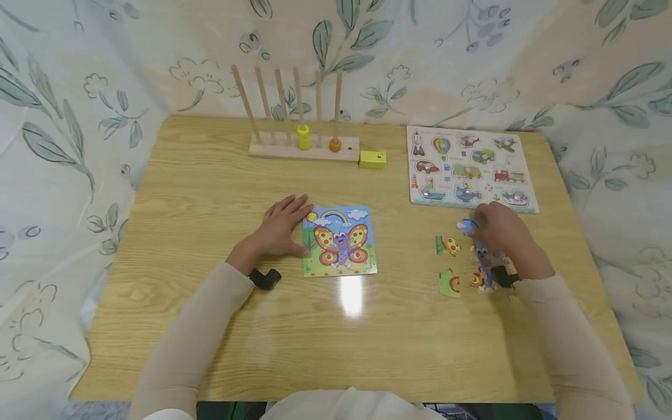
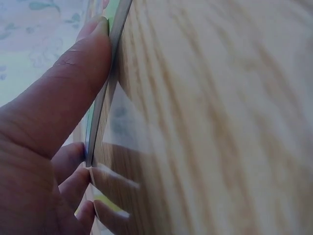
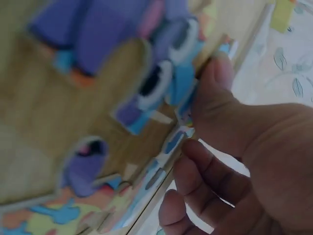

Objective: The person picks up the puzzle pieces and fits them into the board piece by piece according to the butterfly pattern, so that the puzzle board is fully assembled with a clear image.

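Note:
My left hand (image 1: pixel 278 230) rests at the left edge of a square butterfly picture board (image 1: pixel 341 242), fingers spread, thumb at its lower left side. In the left wrist view the thumb (image 2: pixel 80 78) lies along the board's thin edge. Over at the right, my right hand (image 1: pixel 501 230) pinches at a puzzle piece (image 3: pixel 186 105) with blue on it, largely hidden by the thumb. Around that hand lie loose jigsaw pieces: a blue one (image 1: pixel 466 226), a yellow spotted one (image 1: pixel 449 245), a green one (image 1: pixel 449 283) and several purple ones (image 3: pixel 156 88).
A peg board (image 1: pixel 304 153) with upright wooden rods stands at the back, carrying yellow and orange beads. Beside it sits a yellow block (image 1: pixel 373 160). A vehicle puzzle board (image 1: pixel 472 201) lies at the back right, just beyond the right hand. Patterned cloth (image 1: pixel 394 52) hangs behind the table.

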Demonstrator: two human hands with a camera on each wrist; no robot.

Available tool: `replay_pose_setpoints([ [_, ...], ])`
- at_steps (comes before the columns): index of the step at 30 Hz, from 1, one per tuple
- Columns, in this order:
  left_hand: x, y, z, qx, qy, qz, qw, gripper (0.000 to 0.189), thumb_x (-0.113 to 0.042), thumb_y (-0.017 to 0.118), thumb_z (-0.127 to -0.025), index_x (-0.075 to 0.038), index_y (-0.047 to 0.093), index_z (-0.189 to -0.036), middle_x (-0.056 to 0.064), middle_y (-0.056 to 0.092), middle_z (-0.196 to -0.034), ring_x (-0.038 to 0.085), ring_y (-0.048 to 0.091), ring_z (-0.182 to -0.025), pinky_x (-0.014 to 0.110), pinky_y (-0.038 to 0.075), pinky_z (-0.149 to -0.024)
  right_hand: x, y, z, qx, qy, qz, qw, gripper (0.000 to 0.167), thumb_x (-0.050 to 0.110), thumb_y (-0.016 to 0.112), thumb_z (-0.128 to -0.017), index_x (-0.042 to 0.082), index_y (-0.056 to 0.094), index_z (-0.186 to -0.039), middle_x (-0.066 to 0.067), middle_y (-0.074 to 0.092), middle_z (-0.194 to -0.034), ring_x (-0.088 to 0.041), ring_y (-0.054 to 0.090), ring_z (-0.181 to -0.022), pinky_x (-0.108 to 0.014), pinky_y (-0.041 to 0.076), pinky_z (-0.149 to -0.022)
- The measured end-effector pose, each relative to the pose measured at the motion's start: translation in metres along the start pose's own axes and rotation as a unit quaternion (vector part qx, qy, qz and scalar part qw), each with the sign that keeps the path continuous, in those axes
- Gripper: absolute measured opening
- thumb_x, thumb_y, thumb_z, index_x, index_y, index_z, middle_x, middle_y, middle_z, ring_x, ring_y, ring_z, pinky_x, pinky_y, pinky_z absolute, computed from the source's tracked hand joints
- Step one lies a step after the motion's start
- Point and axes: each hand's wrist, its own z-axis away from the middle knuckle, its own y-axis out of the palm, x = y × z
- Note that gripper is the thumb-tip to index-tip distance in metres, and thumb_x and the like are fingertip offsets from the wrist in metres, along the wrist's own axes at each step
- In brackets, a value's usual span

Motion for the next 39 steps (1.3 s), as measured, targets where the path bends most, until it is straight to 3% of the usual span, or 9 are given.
replay_pose_setpoints([
  [5,-0.001,0.002,-0.001,0.009,-0.002,-0.002,1.0,0.106,-0.049,0.083,-0.068,-0.016,0.028,-0.153,0.004,0.009,-0.163,0.03,0.0,-0.15,0.06,0.003,-0.116,0.005,-0.004,0.002,-0.024,-0.006,-0.006,0.9997,0.03,0.024,0.071,-0.086,0.001,0.055,-0.096,-0.019,0.058,-0.09,-0.032,0.053,-0.078,-0.045,0.043,-0.067],
  [8,-0.002,0.004,-0.002,0.009,-0.001,0.006,0.9999,0.106,-0.048,0.084,-0.067,-0.016,0.028,-0.152,0.005,0.01,-0.163,0.03,0.0,-0.15,0.06,0.002,-0.116,0.027,-0.016,0.001,-0.047,-0.02,-0.018,0.9985,0.025,0.024,0.068,-0.09,0.005,0.052,-0.09,-0.012,0.057,-0.082,-0.025,0.048,-0.069,-0.037,0.036,-0.06],
  [11,-0.002,0.007,-0.004,0.01,0.003,0.005,0.9999,0.106,-0.048,0.084,-0.067,-0.016,0.028,-0.152,0.004,0.01,-0.163,0.03,0.0,-0.15,0.06,0.002,-0.116,0.068,-0.022,-0.009,-0.064,-0.072,-0.053,0.9939,0.021,0.021,0.069,-0.089,0.006,0.055,-0.088,-0.009,0.058,-0.08,-0.022,0.047,-0.066,-0.034,0.036,-0.059],
  [14,-0.004,0.012,-0.007,0.016,0.009,0.002,0.9998,0.107,-0.049,0.083,-0.067,-0.017,0.028,-0.153,0.003,0.009,-0.163,0.028,-0.001,-0.15,0.059,0.002,-0.117,0.119,-0.014,-0.026,-0.046,-0.128,-0.105,0.9851,0.022,0.023,0.073,-0.085,0.008,0.058,-0.086,-0.007,0.06,-0.077,-0.02,0.048,-0.066,-0.032,0.038,-0.059],
  [17,-0.008,0.017,-0.012,0.025,0.02,0.002,0.9995,0.107,-0.051,0.083,-0.067,-0.018,0.027,-0.153,0.001,0.009,-0.163,0.027,-0.002,-0.15,0.058,0.001,-0.117,0.162,0.006,-0.042,-0.008,-0.154,-0.143,0.9776,0.024,0.027,0.076,-0.083,0.009,0.06,-0.085,-0.004,0.06,-0.077,-0.017,0.049,-0.068,-0.029,0.04,-0.061],
  [20,-0.012,0.021,-0.017,0.03,0.031,0.006,0.9991,0.106,-0.052,0.082,-0.067,-0.019,0.028,-0.153,0.001,0.009,-0.163,0.026,-0.002,-0.15,0.058,0.001,-0.117,0.189,0.025,-0.053,0.016,-0.153,-0.164,0.9744,0.024,0.029,0.077,-0.082,0.009,0.063,-0.085,-0.003,0.061,-0.078,-0.017,0.05,-0.07,-0.028,0.041,-0.063],
  [26,-0.017,0.021,-0.023,0.032,0.038,-0.007,0.9988,0.106,-0.052,0.082,-0.067,-0.019,0.028,-0.153,0.0,0.009,-0.163,0.026,-0.002,-0.15,0.057,0.001,-0.118,0.204,0.047,-0.06,0.004,-0.145,-0.149,0.9782,0.027,0.032,0.078,-0.08,0.009,0.066,-0.083,-0.003,0.063,-0.075,-0.016,0.053,-0.067,-0.027,0.043,-0.062],
  [32,-0.021,0.014,-0.025,0.031,0.038,-0.008,0.9988,0.107,-0.052,0.082,-0.067,-0.018,0.028,-0.153,0.001,0.008,-0.163,0.027,-0.001,-0.15,0.056,0.0,-0.118,0.214,0.04,-0.06,-0.02,-0.122,-0.075,0.9895,0.04,0.039,0.079,-0.077,0.006,0.064,-0.093,-0.008,0.066,-0.085,-0.02,0.057,-0.073,-0.034,0.049,-0.068],
  [39,-0.021,0.008,-0.024,0.027,0.036,-0.002,0.999,0.106,-0.048,0.084,-0.067,-0.016,0.029,-0.152,0.003,0.009,-0.163,0.028,-0.001,-0.15,0.057,0.0,-0.118,0.224,0.031,-0.064,-0.011,-0.085,-0.01,0.9963,0.058,0.045,0.08,-0.075,0.006,0.055,-0.109,-0.013,0.065,-0.092,-0.027,0.061,-0.079,-0.039,0.05,-0.066],
])
